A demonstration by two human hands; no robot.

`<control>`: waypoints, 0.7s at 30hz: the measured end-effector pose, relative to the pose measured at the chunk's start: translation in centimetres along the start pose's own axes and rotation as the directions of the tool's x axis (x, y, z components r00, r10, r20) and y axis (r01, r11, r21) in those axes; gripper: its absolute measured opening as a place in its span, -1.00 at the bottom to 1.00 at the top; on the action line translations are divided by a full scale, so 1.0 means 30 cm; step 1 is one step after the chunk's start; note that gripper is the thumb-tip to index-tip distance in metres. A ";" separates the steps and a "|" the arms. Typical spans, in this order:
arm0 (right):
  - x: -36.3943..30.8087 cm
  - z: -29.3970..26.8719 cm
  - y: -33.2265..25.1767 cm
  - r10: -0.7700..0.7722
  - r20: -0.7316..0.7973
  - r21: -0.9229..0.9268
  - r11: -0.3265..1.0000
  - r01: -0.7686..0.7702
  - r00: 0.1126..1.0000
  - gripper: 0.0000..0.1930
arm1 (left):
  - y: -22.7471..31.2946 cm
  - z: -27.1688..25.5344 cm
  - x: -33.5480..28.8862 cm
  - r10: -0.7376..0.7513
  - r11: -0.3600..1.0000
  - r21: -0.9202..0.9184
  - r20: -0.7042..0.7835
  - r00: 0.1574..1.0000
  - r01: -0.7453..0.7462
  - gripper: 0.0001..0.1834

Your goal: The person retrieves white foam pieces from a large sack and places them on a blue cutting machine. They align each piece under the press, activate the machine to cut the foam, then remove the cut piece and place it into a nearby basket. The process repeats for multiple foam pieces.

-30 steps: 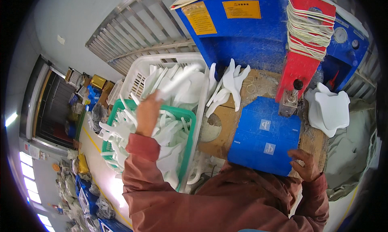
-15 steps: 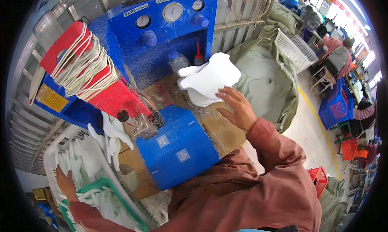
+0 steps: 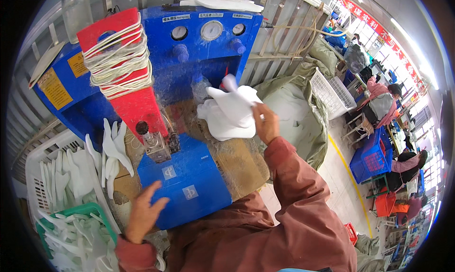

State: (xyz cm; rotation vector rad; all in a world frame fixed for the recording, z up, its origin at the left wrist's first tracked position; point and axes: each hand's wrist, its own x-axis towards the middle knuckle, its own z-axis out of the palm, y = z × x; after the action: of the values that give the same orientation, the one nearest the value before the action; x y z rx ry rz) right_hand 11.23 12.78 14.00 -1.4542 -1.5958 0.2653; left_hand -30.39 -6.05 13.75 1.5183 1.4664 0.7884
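Note:
My right hand [image 3: 266, 123] pinches the right edge of a white shaped piece [image 3: 231, 105], thin and soft-looking, with a narrow tip blurred by motion. It is tilted above a stack of similar white pieces [image 3: 223, 129] on the brown board. My left hand [image 3: 146, 211] hovers by the left edge of a blue sheet [image 3: 189, 170], fingers apart and nothing in them. Just beyond the sheet stands the machine's red arm [image 3: 135, 108], wound with pale cord, with a clear block [image 3: 156, 148] at its lower end.
A blue machine housing with gauges [image 3: 211, 30] rises at the back. At left, a white basket [image 3: 37, 177] and a green basket [image 3: 97, 208] hold many white pieces. A large green sack [image 3: 322, 130] lies right of the board. People sit working at far right.
My left hand has come right, from over the baskets to the blue sheet. My right hand has closed on a white piece and raised it off the stack. The whole view has shifted.

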 end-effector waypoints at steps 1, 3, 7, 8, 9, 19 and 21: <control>-0.001 -0.035 -0.029 -0.147 -0.129 -0.036 0.989 0.144 0.981 -0.78 | 0.004 0.072 0.012 -0.024 0.999 -0.044 0.035 0.999 0.026 -0.34; -0.034 -0.115 -0.097 -0.364 -0.211 -0.176 0.927 0.331 0.907 -0.76 | 0.028 0.209 0.037 0.010 0.956 -0.291 0.103 0.995 0.021 -0.21; -0.311 -0.170 -0.265 -0.524 0.067 -0.279 0.807 0.520 0.849 -0.62 | 0.114 0.435 0.063 0.059 0.606 -0.794 0.098 0.993 0.042 -0.17; -0.394 -0.136 -0.305 -0.595 0.128 -0.217 0.764 0.608 0.793 -0.56 | 0.129 0.468 0.071 0.026 0.521 -0.851 0.080 0.996 0.055 -0.22; -0.475 -0.108 -0.342 -0.616 0.193 -0.120 0.758 0.641 0.764 -0.58 | 0.134 0.478 0.074 0.016 0.418 -0.908 0.057 0.998 0.045 -0.27; -0.486 0.007 -0.255 -0.055 0.491 0.338 0.932 -0.132 0.870 -0.40 | -0.062 0.224 -0.142 -0.334 0.575 -0.811 -0.109 0.936 0.111 -0.44; -0.482 0.053 -0.251 0.154 0.780 0.432 0.569 -0.700 0.606 -0.41 | -0.085 0.179 -0.194 -0.320 0.584 -0.804 -0.108 0.941 0.107 -0.41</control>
State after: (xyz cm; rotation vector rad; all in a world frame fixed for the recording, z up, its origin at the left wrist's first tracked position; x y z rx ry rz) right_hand 3.10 -1.21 11.46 -1.1298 -1.2875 1.7408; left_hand -27.37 -12.77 9.86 0.5492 1.1648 1.2882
